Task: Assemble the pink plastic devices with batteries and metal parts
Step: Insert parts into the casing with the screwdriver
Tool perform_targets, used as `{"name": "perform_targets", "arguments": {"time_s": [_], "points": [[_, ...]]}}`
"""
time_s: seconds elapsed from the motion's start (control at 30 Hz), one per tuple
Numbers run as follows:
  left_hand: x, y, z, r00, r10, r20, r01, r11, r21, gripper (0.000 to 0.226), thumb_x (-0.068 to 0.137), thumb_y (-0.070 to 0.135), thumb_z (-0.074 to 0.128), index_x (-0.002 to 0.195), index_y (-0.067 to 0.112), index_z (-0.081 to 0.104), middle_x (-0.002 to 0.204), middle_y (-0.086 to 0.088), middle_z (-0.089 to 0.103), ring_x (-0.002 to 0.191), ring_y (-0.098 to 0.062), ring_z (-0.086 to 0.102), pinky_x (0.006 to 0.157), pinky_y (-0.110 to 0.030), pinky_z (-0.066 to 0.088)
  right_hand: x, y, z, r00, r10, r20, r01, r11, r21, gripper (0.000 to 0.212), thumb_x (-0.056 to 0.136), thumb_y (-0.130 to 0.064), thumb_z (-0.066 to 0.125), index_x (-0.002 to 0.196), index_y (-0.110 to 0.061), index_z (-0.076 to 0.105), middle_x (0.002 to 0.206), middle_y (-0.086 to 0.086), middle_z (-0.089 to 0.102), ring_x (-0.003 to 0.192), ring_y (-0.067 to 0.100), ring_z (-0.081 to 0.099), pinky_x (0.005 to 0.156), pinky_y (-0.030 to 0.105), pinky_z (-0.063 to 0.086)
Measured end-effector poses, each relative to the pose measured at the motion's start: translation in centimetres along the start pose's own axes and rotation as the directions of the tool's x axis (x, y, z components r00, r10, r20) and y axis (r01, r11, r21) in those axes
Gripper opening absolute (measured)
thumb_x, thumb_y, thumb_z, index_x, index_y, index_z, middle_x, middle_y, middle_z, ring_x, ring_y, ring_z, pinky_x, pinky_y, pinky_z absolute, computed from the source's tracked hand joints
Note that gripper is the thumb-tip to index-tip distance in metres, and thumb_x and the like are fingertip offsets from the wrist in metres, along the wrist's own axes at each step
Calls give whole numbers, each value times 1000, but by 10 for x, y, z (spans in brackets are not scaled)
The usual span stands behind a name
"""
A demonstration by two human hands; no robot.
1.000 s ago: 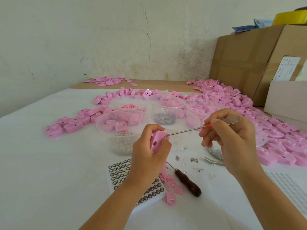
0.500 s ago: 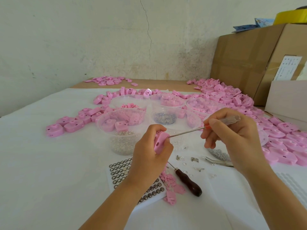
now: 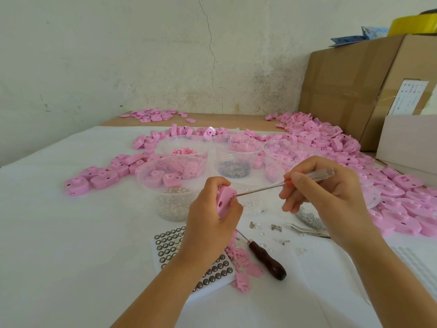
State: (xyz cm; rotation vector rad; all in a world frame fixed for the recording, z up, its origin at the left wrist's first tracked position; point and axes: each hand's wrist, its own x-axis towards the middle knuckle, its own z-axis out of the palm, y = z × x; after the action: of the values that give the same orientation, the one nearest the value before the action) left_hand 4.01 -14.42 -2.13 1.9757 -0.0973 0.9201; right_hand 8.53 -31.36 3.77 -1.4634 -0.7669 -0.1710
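The left hand (image 3: 212,216) is gripping a pink device (image 3: 223,201), fingers curled round it, holding it on edge above the middle of the table (image 3: 59,245), nearer the near edge. The right hand (image 3: 331,202) is pinching a screwdriver (image 3: 260,189) at its clear handle, thumb and fingers closed around the red collar. The thin shaft is reaching leftward, and its tip is touching the upper right corner of the device.

Under the left wrist a sheet of button cells (image 3: 169,242) is lying flat toward the near edge, partly hidden by the forearm. Just to its right small pink pieces (image 3: 243,268) are lying scattered. A wooden-handled tool (image 3: 268,265) is resting beside them, its thin shaft running up behind the left hand. Further right, bent metal contacts (image 3: 276,227) and tweezers (image 3: 309,230) are lying on the white cover below the right hand.

Behind the hands clear plastic tubs are standing clustered at the middle of the table. A tub of pink parts (image 3: 170,174) is sitting stacked on a tub of small clear parts (image 3: 172,207), and a tub of grey metal bits (image 3: 234,168) is standing just to their right. A heap of pink shells (image 3: 402,200) is running along the right edge, a row of pink shells (image 3: 94,179) is lying toward the left edge, and a far pile (image 3: 151,116) is lying by the far edge. A cardboard box (image 3: 354,91) is standing at the far right corner, carrying a yellow tape roll (image 3: 413,24).
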Motion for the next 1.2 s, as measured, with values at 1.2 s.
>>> {"name": "perform_targets", "arguments": {"time_s": [1.2], "points": [[2, -7, -6, 989, 57, -133, -32, 982, 184, 15, 85, 13, 59, 94, 22, 50, 72, 6, 54, 62, -13, 52, 53, -20, 42, 4, 8, -5, 990, 109, 88, -44, 842, -538, 37, 79, -48, 49, 63, -18, 63, 41, -17, 54, 32, 4, 40, 40, 9, 32]]}}
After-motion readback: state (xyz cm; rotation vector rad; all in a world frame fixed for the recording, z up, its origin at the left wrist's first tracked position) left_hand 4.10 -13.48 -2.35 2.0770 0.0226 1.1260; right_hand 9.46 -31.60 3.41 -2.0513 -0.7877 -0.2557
